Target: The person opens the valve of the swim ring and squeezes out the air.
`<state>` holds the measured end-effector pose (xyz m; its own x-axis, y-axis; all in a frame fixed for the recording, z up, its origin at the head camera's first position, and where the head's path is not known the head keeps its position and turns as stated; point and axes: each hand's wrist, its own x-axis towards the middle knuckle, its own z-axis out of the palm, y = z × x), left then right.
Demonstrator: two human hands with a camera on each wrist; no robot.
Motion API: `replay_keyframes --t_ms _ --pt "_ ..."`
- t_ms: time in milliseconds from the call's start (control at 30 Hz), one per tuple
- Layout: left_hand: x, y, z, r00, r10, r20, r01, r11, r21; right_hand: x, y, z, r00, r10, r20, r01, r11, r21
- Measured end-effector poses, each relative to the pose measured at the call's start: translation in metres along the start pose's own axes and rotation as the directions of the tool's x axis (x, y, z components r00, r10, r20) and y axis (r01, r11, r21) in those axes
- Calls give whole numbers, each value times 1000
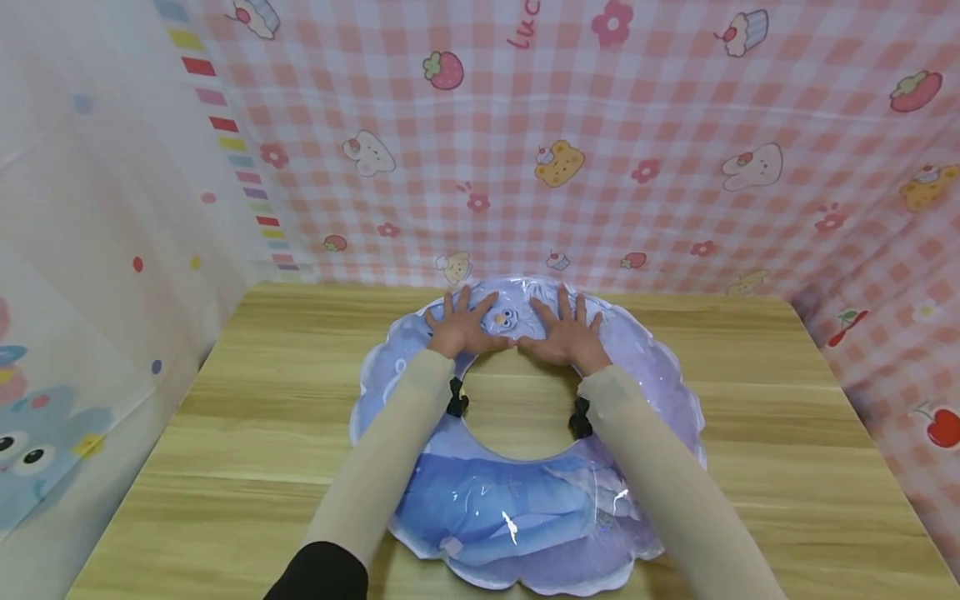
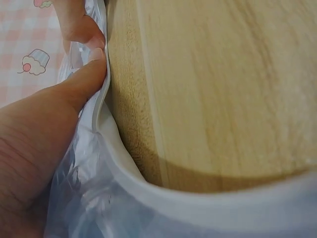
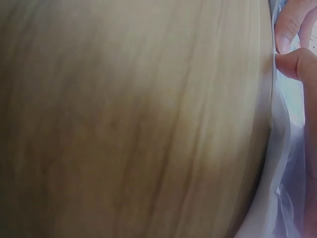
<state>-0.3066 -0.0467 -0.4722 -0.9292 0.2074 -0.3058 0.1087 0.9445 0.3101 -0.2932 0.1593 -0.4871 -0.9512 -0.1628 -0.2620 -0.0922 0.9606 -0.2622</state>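
Note:
An inflatable swim ring [image 1: 517, 508] with a scalloped rim and a blue-purple print lies flat on the wooden table. Its far part is wrinkled and sags under both hands. My left hand [image 1: 461, 327] presses there with fingers spread, and my right hand [image 1: 566, 333] does the same just to the right. Both thumbs lie along the inner edge, their tips close together. In the left wrist view the left thumb [image 2: 89, 74] rests on the white inner seam [image 2: 101, 106]. The right thumb [image 3: 292, 63] touches that edge in the right wrist view.
The wooden table [image 1: 247, 417] shows around the ring and through its hole. A pink checked curtain [image 1: 510, 108] hangs behind the far edge, with a white printed curtain [image 1: 97, 208] on the left. Black wrist mounts [image 1: 457, 398] sit under the forearms.

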Motion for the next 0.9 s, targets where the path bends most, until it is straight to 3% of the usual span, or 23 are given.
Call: replay_keyframes --t_ms 400,567,767,900 --pt "0 0 -2 995 -32 90 28 999 44 3 -4 1 997 21 79 -19 1000 -23" --pt "13 -5 4 988 -67 138 56 995 82 7 -4 3 996 17 88 -16 1000 -13" --pt "-2 2 0 994 -32 108 24 996 81 4 -2 2 996 19 91 -19 1000 5" --pt "1 1 2 994 -28 101 21 997 74 7 1 5 995 18 95 -20 1000 20"
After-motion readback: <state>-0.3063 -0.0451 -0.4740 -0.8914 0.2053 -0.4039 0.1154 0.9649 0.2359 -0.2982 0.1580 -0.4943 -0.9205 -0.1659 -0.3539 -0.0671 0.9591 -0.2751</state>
